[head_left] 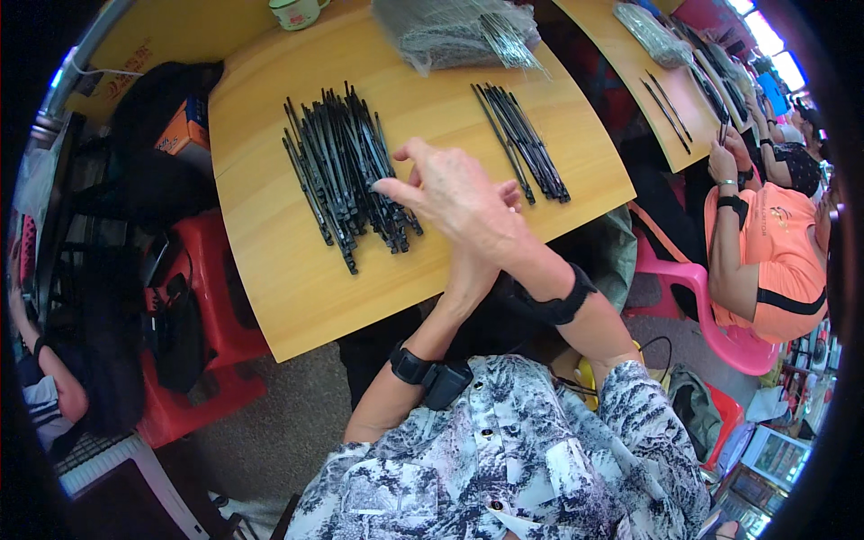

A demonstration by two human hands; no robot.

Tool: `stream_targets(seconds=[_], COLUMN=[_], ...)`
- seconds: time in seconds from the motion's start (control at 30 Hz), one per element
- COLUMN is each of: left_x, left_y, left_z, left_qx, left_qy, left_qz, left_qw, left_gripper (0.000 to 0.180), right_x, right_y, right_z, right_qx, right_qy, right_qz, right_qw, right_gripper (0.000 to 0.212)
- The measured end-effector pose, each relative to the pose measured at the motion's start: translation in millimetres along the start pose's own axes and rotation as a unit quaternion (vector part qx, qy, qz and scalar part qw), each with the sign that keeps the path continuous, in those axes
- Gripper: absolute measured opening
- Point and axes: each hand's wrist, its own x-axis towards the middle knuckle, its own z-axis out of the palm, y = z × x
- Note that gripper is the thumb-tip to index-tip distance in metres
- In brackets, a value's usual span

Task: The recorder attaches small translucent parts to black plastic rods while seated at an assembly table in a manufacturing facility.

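My right hand crosses over my left wrist above the table, its thumb and index finger apart and nothing held. Beneath it, my left hand is mostly hidden; only a few fingertips show beside the right hand. Left of my right hand lies a big pile of thin black rods, with small blocky ends toward me. The right thumb overlaps this pile in the view; whether it touches cannot be seen. A smaller bundle of similar black rods lies to the right of my hands.
The wooden table carries a clear plastic bag with thin silvery strips and an enamel mug at its far side. Red plastic chairs stand left. At right, a person in an orange shirt works at another table.
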Motion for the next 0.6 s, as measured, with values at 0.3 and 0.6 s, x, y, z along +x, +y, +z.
stream_targets(seconds=[0.3,0.6], left_x=[-1,-1], left_y=[6,9], left_z=[-9,-9], left_qx=[-0.124,-0.094], left_qy=[-0.026,-0.028], left_qz=[-0.052,-0.074], left_qw=[0.991,0.992], left_gripper=[0.034,0.034], right_x=[-8,-19], right_y=[-2,-11], right_z=[12,6], right_qx=[0.009,-0.177], right_qy=[-0.015,0.047], right_qz=[0.013,0.103], right_qw=[1.0,0.978], right_gripper=[0.034,0.021])
